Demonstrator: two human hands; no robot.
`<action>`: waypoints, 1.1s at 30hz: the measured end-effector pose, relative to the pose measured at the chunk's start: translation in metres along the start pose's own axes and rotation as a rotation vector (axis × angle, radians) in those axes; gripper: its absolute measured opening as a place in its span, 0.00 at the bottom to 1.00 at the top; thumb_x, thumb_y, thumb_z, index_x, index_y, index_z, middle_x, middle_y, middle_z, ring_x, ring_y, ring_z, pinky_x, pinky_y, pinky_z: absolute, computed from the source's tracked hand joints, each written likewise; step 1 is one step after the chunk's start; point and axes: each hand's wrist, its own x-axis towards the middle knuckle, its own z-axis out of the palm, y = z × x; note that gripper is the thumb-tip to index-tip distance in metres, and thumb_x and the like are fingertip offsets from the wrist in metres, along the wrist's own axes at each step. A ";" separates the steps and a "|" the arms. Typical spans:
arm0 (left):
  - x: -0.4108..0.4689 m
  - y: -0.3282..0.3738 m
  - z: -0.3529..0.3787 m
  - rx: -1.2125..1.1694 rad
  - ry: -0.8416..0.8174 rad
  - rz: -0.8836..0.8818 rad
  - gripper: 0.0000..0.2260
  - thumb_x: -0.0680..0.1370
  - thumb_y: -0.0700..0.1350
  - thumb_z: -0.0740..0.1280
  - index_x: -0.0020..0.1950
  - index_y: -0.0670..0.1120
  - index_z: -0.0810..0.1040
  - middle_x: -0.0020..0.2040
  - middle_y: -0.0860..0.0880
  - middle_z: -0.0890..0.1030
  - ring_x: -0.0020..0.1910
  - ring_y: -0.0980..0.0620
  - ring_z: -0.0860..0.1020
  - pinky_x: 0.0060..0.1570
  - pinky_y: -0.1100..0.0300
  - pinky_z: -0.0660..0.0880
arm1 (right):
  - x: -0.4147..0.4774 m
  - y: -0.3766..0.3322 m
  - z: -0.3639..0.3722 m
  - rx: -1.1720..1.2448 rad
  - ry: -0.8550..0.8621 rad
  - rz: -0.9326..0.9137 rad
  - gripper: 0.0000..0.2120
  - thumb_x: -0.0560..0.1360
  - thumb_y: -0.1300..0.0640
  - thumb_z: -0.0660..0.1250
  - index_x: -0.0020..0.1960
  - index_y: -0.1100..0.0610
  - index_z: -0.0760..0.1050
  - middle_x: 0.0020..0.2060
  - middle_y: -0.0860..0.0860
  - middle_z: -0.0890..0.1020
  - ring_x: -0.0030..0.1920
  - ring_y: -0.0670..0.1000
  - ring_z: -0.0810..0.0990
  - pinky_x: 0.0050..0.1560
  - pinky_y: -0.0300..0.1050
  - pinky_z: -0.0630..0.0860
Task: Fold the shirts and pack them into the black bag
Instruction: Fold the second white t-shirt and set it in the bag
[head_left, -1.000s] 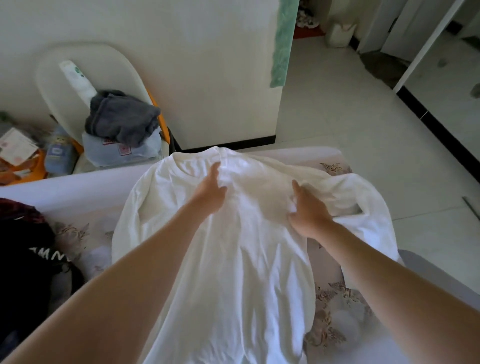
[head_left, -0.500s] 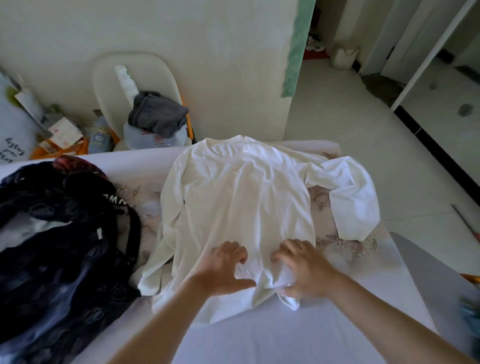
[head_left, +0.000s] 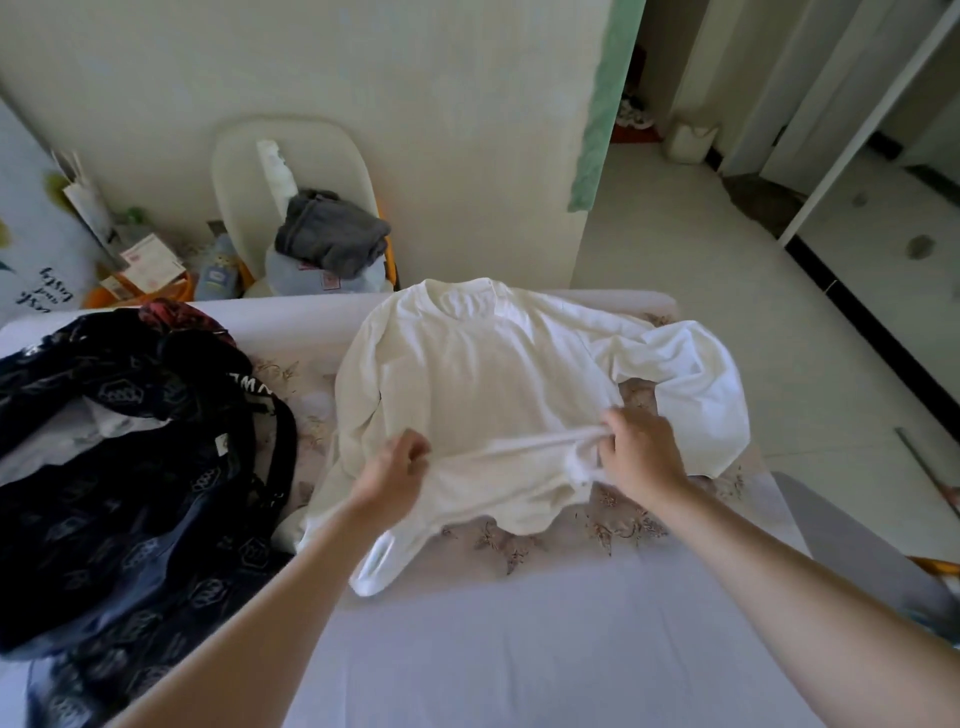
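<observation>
Bag: the black bag (head_left: 130, 467) lies slumped on the bed (head_left: 519, 665) at the left of the frame, its mouth gaping toward the upper left. Pale cloth (head_left: 57, 441) shows inside the opening. A red patterned cloth (head_left: 179, 317) sits at its upper rim; I cannot tell whether it is inside the bag or only behind it.
Basket: an orange basket (head_left: 135, 296) in the upper left, beyond the bed, holds papers (head_left: 150, 260); the rest of its load is too small to make out.
Chair: a pale chair (head_left: 291, 150) against the wall, upper centre-left, carries a crumpled grey garment (head_left: 332, 236) on top of a light blue bundle (head_left: 322, 278).
Shirt: the white shirt (head_left: 483, 374) lies spread on the bed in the middle of the frame, collar toward the wall, just right of the black bag. One sleeve trails down to the lower centre; the other is heaped at the right.
Left hand: the left hand (head_left: 392, 470) is at the shirt's lower left, fingers curled in and pinching a fold of the fabric.
Right hand: the right hand (head_left: 641, 452) is at the shirt's lower right, fingers curled round a bunched wad of cloth.
Between the hands: a raised, taut ridge of cloth runs from one grip to the other, and the hem lies loose on the bed below it.
</observation>
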 end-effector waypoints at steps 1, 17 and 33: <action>0.007 0.004 -0.004 0.041 0.185 0.064 0.11 0.77 0.35 0.62 0.51 0.50 0.76 0.51 0.49 0.76 0.49 0.47 0.74 0.48 0.53 0.74 | 0.010 0.002 0.001 -0.052 0.051 0.025 0.09 0.70 0.63 0.69 0.49 0.55 0.75 0.42 0.52 0.79 0.46 0.58 0.78 0.44 0.49 0.73; -0.010 -0.023 0.037 0.567 -0.292 0.197 0.30 0.75 0.53 0.71 0.75 0.58 0.64 0.80 0.54 0.50 0.79 0.49 0.50 0.74 0.48 0.59 | 0.033 -0.013 0.068 -0.112 -0.257 -0.156 0.37 0.65 0.66 0.75 0.72 0.53 0.68 0.66 0.57 0.69 0.58 0.60 0.76 0.52 0.53 0.76; -0.027 0.020 -0.044 0.027 -0.509 -0.322 0.14 0.75 0.38 0.60 0.57 0.45 0.79 0.44 0.49 0.79 0.40 0.52 0.75 0.35 0.63 0.70 | 0.023 -0.052 -0.006 -0.093 -0.806 0.029 0.23 0.73 0.55 0.62 0.68 0.51 0.75 0.61 0.50 0.79 0.56 0.55 0.80 0.48 0.45 0.74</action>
